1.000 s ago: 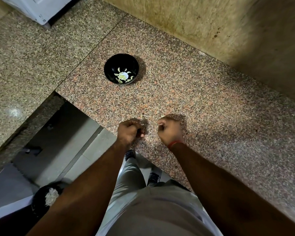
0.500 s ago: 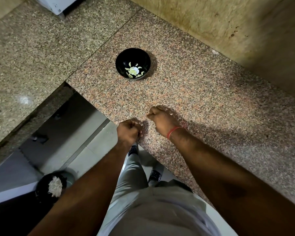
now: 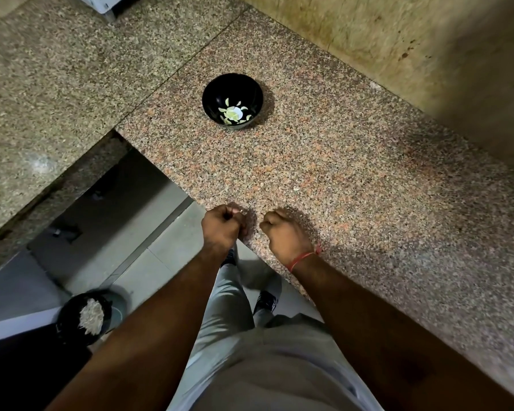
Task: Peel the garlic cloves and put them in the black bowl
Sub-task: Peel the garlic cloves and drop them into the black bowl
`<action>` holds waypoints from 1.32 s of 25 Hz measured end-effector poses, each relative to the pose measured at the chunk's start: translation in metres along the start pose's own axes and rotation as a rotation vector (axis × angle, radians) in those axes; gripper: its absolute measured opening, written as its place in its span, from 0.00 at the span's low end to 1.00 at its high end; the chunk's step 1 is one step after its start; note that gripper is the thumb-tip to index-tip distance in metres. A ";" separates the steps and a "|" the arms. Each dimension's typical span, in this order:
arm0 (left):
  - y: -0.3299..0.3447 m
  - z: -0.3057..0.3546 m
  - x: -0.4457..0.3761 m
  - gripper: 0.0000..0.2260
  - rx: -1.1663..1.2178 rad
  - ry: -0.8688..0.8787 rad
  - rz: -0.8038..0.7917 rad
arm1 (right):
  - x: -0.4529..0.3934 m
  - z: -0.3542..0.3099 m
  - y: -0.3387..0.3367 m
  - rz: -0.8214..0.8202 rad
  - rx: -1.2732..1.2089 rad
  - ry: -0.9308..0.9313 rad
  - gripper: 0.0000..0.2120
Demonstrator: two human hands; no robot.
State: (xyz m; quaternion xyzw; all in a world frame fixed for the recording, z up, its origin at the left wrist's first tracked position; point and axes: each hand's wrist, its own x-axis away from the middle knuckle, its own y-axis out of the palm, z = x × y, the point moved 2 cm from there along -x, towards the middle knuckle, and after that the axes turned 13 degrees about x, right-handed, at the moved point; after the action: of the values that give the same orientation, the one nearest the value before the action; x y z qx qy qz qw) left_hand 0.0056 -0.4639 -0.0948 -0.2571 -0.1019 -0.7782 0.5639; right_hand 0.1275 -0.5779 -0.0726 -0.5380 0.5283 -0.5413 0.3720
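1. Notably, left hand (image 3: 222,229): fingers curled tight at the granite counter (image 3: 353,185) edge; a pale sliver shows at the fingertips (contents otherwise hidden).
2. Right hand (image 3: 285,232): fisted, grasp undeterminable.
3. Black bowl (image 3: 232,101): farther back on the counter, peeled garlic cloves (image 3: 233,114) inside.
4. Floor bin (image 3: 85,317): pale scraps.

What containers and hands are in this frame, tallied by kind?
Black bowls on the counter: 1, the black bowl
Dark bins on the floor: 1, the bin
Hands: 2, left hand, right hand
Total: 4
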 end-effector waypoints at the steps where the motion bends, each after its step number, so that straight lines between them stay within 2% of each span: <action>1: 0.000 0.000 0.001 0.07 0.004 0.001 0.000 | 0.001 0.003 0.000 0.032 -0.079 0.057 0.21; 4: 0.001 0.001 0.003 0.08 0.020 -0.007 0.002 | 0.008 0.021 0.002 0.183 -0.332 0.393 0.21; 7: 0.001 -0.001 0.005 0.09 0.035 0.007 -0.011 | 0.015 0.026 0.011 0.255 -0.309 0.548 0.21; 13: -0.011 -0.012 0.011 0.10 0.040 0.046 -0.031 | 0.007 -0.025 0.027 0.141 -0.120 0.226 0.18; 15: -0.017 -0.013 0.015 0.09 0.073 0.025 -0.021 | 0.006 -0.039 0.034 0.133 -0.151 0.215 0.16; 19: -0.050 -0.022 0.023 0.04 0.175 -0.016 0.034 | 0.002 -0.067 0.037 0.296 -0.442 0.346 0.10; 20: -0.065 -0.026 0.026 0.04 0.215 -0.040 0.063 | -0.002 -0.078 0.042 0.264 -0.613 0.428 0.10; 22: -0.104 -0.035 0.031 0.03 0.322 -0.077 0.120 | -0.012 -0.112 0.053 0.097 -1.017 0.593 0.09; 25: -0.175 -0.052 0.043 0.03 0.465 -0.105 0.199 | -0.032 -0.175 0.059 -0.007 -1.373 0.631 0.09; 28: -0.254 -0.073 0.060 0.03 0.581 -0.108 0.259 | -0.050 -0.252 0.054 -0.086 -1.483 0.535 0.09; 33: -0.391 -0.120 0.082 0.03 0.721 -0.140 0.417 | -0.071 -0.395 0.079 -0.331 -1.432 0.377 0.09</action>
State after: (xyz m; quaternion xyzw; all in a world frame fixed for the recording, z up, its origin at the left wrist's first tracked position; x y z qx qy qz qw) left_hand -0.4108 -0.4510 -0.1033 -0.1106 -0.3514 -0.5428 0.7547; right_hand -0.2610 -0.4537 -0.1085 -0.6188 0.7177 -0.1977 -0.2509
